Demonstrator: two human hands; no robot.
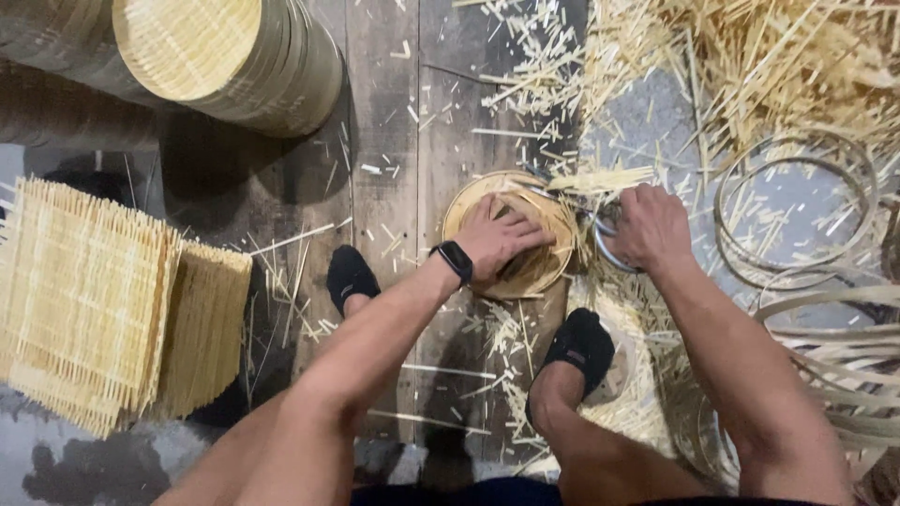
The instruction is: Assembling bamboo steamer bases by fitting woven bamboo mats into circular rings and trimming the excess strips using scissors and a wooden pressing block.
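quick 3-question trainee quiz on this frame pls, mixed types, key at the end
1. True or false: the left hand lies flat on the round bamboo tray.
2. Which pile lies at the image's left edge?
A. square woven bamboo mats
B. loose bamboo hoops
C. metal buckets
3. Fill in: the right hand grips a tool at the tray's rim, and its blades are ____ by trimmed bamboo strips, so its kind cannot be told.

Key
1. True
2. A
3. hidden
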